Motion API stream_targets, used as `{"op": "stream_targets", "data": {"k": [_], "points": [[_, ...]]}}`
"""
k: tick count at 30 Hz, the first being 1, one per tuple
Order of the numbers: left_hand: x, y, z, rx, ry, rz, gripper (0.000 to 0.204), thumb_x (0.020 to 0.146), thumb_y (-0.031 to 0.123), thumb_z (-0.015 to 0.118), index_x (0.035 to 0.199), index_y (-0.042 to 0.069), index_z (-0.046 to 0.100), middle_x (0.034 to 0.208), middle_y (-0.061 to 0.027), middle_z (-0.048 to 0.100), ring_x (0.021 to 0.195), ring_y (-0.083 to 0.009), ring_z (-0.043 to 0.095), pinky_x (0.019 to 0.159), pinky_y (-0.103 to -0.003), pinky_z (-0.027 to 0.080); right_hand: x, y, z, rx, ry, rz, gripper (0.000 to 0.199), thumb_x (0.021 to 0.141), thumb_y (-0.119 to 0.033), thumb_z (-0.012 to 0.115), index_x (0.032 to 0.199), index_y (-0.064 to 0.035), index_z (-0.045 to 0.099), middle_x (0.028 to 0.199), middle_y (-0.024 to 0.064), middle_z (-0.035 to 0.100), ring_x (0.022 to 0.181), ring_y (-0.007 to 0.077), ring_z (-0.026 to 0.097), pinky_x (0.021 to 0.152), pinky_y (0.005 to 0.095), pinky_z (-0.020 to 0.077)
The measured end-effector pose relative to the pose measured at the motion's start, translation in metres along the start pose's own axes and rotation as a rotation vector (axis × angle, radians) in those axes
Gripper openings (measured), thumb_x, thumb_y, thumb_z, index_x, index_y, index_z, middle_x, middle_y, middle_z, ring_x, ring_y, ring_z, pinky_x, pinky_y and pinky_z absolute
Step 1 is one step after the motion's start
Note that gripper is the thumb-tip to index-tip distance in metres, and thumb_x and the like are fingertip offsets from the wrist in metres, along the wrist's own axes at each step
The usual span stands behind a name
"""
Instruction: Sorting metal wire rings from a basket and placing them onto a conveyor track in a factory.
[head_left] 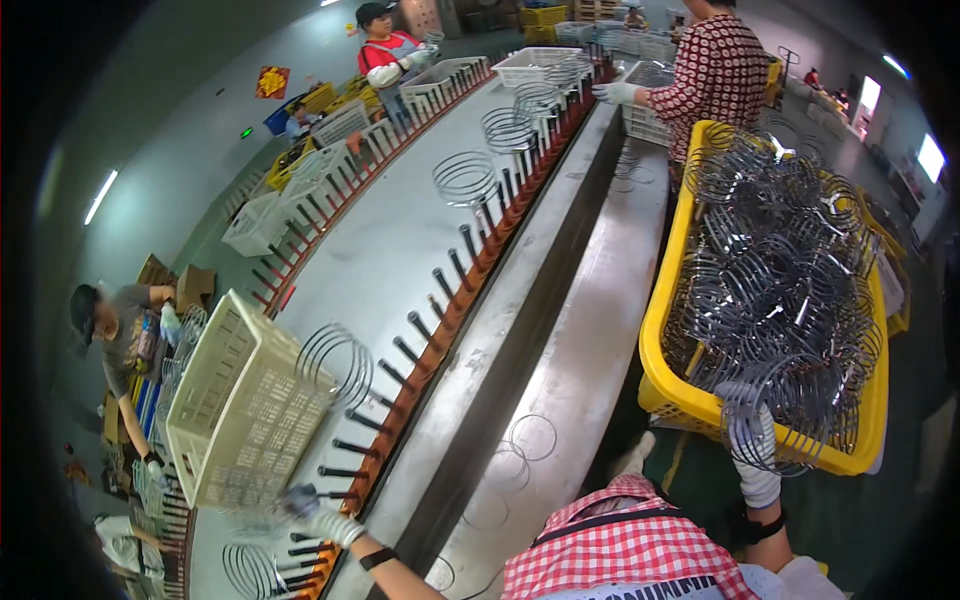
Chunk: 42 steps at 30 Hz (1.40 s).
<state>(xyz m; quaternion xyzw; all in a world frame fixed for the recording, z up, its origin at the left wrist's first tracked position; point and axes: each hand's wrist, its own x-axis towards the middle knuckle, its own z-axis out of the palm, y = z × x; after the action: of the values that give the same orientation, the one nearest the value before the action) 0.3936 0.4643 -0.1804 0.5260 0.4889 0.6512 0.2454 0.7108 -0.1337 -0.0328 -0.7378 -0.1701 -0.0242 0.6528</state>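
My right hand [757,455], in a pale knitted glove, is at the near end of a yellow basket [655,350]. It is closed on a bundle of metal wire rings [790,440] that hangs over the rim, and the rings partly hide its fingers. My left hand [325,517], gloved with dark fingertips, reaches over the row of black pegs [350,445] along the conveyor's near edge. Motion smears its fingers, so its grip does not show. Beside it, a blurred set of wire rings [250,570] lies on the grey conveyor surface [370,250].
A cream crate [265,430] stands on the conveyor, with a ring bundle [337,365] beside it. Farther along are more ring bundles [465,180]. Loose rings [533,437] lie on the metal ledge [585,330]. Co-workers [715,75] stand around the line.
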Motion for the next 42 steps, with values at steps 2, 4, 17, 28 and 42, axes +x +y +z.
{"op": "stream_targets", "data": {"k": [2, 4, 17, 28, 42], "points": [[0.006, 0.111, 0.023, -0.206, 0.107, -0.032, 0.041, 0.093, 0.025, 0.049, 0.123, -0.003, 0.047, 0.114, -0.0133, 0.059, 0.098, -0.0216, 0.058, 0.084, -0.026, 0.047, 0.002, -0.001, 0.000, 0.088, 0.049, 0.072, 0.025, 0.089, -0.016, 0.053, 0.111, -0.0032, 0.056, 0.109, 0.0086, 0.060, 0.100, 0.0176, 0.057, 0.088, 0.0298, 0.0446], [0.026, 0.189, 0.027, -0.281, 0.099, 0.068, 0.036, 0.096, 0.024, 0.042, 0.122, 0.001, 0.048, 0.115, -0.0141, 0.057, 0.098, -0.0204, 0.057, 0.084, -0.027, 0.047, 0.003, -0.003, 0.001, 0.073, 0.038, 0.028, 0.025, 0.089, -0.015, 0.053, 0.110, -0.0033, 0.056, 0.108, 0.0088, 0.061, 0.099, 0.0177, 0.057, 0.088, 0.0300, 0.0448], [-0.148, 0.223, 0.141, -0.189, -1.006, 0.433, 0.039, 0.090, 0.006, 0.044, 0.130, 0.006, 0.045, 0.131, -0.0166, 0.047, 0.117, -0.0299, 0.049, 0.100, -0.053, 0.038, 0.012, -0.015, 0.014, -0.004, -0.056, -0.049, 0.024, 0.093, -0.011, 0.043, 0.111, -0.0023, 0.056, 0.108, 0.0089, 0.060, 0.099, 0.0179, 0.056, 0.090, 0.0297, 0.0428], [-0.123, 0.163, 0.184, 0.065, -0.477, -0.138, 0.050, 0.083, 0.027, 0.067, 0.116, -0.008, 0.053, 0.107, -0.0179, 0.064, 0.091, -0.0268, 0.061, 0.083, -0.035, 0.046, 0.016, -0.024, 0.013, -0.071, -0.001, -0.059, 0.034, 0.084, -0.028, 0.061, 0.105, -0.0015, 0.058, 0.102, 0.0084, 0.061, 0.095, 0.0201, 0.057, 0.085, 0.0326, 0.0443], [-0.064, 0.113, 0.105, 0.424, -0.426, 0.221, 0.041, 0.086, 0.027, 0.060, 0.106, -0.009, 0.059, 0.102, -0.0275, 0.061, 0.090, -0.0388, 0.059, 0.080, -0.041, 0.046, -0.001, -0.030, 0.027, -0.026, -0.164, 0.083, 0.036, 0.091, -0.032, 0.050, 0.111, -0.0028, 0.057, 0.107, 0.0090, 0.060, 0.098, 0.0179, 0.057, 0.088, 0.0324, 0.0433]]}}
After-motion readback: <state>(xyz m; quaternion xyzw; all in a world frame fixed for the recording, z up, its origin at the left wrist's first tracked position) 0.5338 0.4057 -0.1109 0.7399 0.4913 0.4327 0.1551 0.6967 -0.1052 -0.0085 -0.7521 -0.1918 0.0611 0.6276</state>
